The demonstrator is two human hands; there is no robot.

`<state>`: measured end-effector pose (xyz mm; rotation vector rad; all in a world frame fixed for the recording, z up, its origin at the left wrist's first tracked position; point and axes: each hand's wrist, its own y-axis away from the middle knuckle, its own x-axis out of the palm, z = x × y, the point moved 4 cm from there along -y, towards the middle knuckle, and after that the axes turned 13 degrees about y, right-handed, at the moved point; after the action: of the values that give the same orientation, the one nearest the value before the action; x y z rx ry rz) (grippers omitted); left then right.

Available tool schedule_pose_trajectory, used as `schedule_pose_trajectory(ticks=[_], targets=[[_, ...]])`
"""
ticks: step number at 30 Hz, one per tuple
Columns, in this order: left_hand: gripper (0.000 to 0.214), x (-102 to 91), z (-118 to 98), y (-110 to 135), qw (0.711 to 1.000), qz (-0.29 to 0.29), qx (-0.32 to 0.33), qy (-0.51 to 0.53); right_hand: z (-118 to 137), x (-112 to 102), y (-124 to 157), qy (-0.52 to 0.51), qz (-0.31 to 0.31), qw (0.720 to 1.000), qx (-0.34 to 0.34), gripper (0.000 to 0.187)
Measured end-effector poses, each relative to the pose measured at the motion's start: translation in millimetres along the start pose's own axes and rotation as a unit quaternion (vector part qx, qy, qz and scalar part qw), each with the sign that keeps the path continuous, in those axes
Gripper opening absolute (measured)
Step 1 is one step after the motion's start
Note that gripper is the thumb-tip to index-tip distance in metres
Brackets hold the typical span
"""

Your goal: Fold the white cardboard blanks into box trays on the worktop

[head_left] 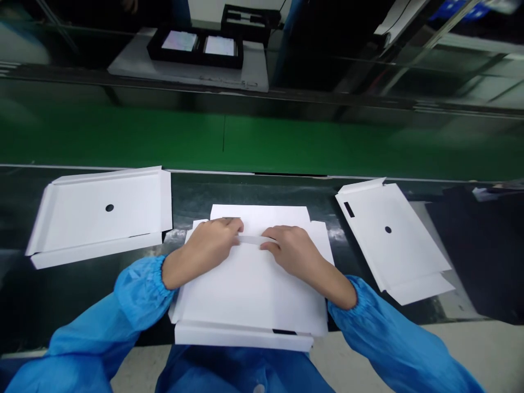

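Note:
A white flat cardboard box blank (254, 295) with creased edge flaps lies in front of me, its near flap folded up and a dark slot along it. Over its far part, a narrow pale strip (250, 239) spans the gap between my hands. My left hand (215, 240) pinches the strip's left end, its fingers bent. At the other end, my right hand (290, 245) is closed on the strip between thumb and fingers. Whether the strip is loose or part of the cardboard I cannot tell.
To the left lies a partly folded white cardboard piece (77, 210) with a round hole. A similar holed piece (405, 240) is on the right, beside black sheets (483, 251). Beyond the green belt (278, 142), a black tray (200, 48) holds two pale-screened devices.

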<state>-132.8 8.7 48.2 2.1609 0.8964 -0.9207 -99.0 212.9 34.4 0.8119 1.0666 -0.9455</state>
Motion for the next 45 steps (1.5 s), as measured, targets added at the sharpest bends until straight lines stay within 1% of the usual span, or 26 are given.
schedule_pose_trajectory(ticks=[2, 4, 7, 12, 15, 17, 19, 21, 23, 25, 27, 28, 31, 35, 39, 45], targets=[[0.014, -9.9, 4, 7, 0.999, 0.013, -0.003, -0.032, -2, -5, 5, -0.039, -0.019, 0.999, -0.013, 0.004], [0.014, -17.5, 8, 13, 0.996, 0.034, -0.018, -0.079, -3, -11, 11, -0.065, -0.035, 0.997, -0.034, 0.007], [0.020, -23.1, 14, 18, 0.994, 0.041, -0.037, -0.093, -5, -16, 20, -0.066, -0.045, 0.996, -0.048, 0.011], [0.026, -18.2, 16, 17, 0.994, 0.044, -0.036, -0.090, -15, -16, 25, -0.023, -0.075, 0.997, -0.028, 0.006], [0.029, -14.3, 14, 16, 0.992, 0.057, -0.056, -0.102, -18, -10, 24, -0.019, -0.070, 0.997, -0.034, 0.007], [0.030, -13.4, 13, 16, 0.989, 0.071, -0.071, -0.106, -18, -6, 23, -0.019, -0.056, 0.998, -0.033, 0.009], [0.029, -14.3, 14, 14, 0.987, 0.091, -0.089, -0.096, -19, -2, 21, -0.034, -0.027, 0.999, -0.014, 0.010], [0.028, -16.9, 17, 11, 0.984, 0.114, -0.109, -0.083, -19, 1, 19, -0.052, 0.019, 0.998, 0.019, 0.013], [0.027, -20.1, 20, 7, 0.980, 0.135, -0.123, -0.075, -19, 3, 17, -0.049, 0.072, 0.995, 0.054, 0.016], [0.027, -23.3, 22, 4, 0.978, 0.143, -0.137, -0.067, -21, 2, 14, -0.022, 0.113, 0.990, 0.083, 0.016], [0.028, -25.6, 25, 2, 0.977, 0.144, -0.146, -0.049, -24, -1, 13, -0.013, 0.135, 0.986, 0.100, 0.016], [0.028, -26.2, 26, 2, 0.978, 0.142, -0.148, -0.039, -27, -3, 13, -0.026, 0.139, 0.985, 0.102, 0.016], [0.025, -26.3, 31, 2, 0.982, 0.129, -0.136, -0.013, -38, -9, 18, -0.093, 0.121, 0.982, 0.113, 0.013], [0.020, -24.8, 38, 5, 0.991, 0.090, -0.095, 0.032, -55, -15, 32, -0.127, 0.069, 0.978, 0.150, 0.016], [0.021, -28.8, 42, 11, 0.995, 0.072, -0.060, 0.034, -59, -16, 39, -0.152, 0.039, 0.980, 0.124, 0.015], [0.027, -43.0, 44, 19, 0.992, 0.086, -0.087, -0.016, -52, -18, 38, -0.135, 0.037, 0.987, 0.078, 0.010]])
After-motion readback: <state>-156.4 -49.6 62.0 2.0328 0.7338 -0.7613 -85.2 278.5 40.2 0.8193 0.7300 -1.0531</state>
